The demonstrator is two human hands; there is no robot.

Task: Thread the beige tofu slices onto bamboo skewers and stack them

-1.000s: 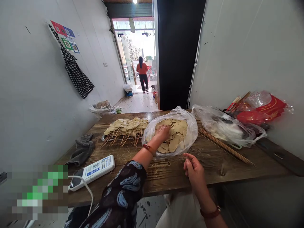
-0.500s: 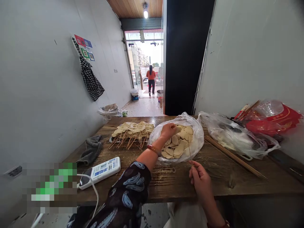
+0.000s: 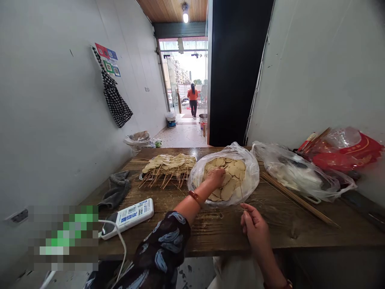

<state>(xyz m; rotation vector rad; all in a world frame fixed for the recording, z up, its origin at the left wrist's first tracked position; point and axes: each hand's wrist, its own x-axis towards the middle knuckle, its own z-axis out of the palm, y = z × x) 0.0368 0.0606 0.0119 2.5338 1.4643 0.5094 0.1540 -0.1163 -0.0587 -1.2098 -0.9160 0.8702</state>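
My left hand (image 3: 215, 177) reaches into a white plastic bag (image 3: 252, 176) filled with pale, flat, roundish slices (image 3: 229, 189). Its fingers are bent together against the slices, and the fingertips are too hidden to show what lies between them. Just in front of the bag, my right hand (image 3: 255, 224) is closed on a thin skewer (image 3: 241, 189) that points up and away, its tip over the bag's near right side. Left of the bag, a metal tray (image 3: 140, 176) bears a heap of skewered slices (image 3: 170, 162), their sticks pointing toward me.
Loose bamboo skewers (image 3: 300, 200) lie on the wooden table (image 3: 210, 235) at right, beside a clear plastic bag (image 3: 300, 172) and red packaging (image 3: 339, 160). At left are a grey cloth (image 3: 116, 190) and a white device (image 3: 135, 212) with a cable. A person (image 3: 193, 98) stands near the doorway.
My left hand has moved slightly down and toward me within the bag, uncovering slices at the back. My right hand keeps its hold on the skewer, almost unmoved.
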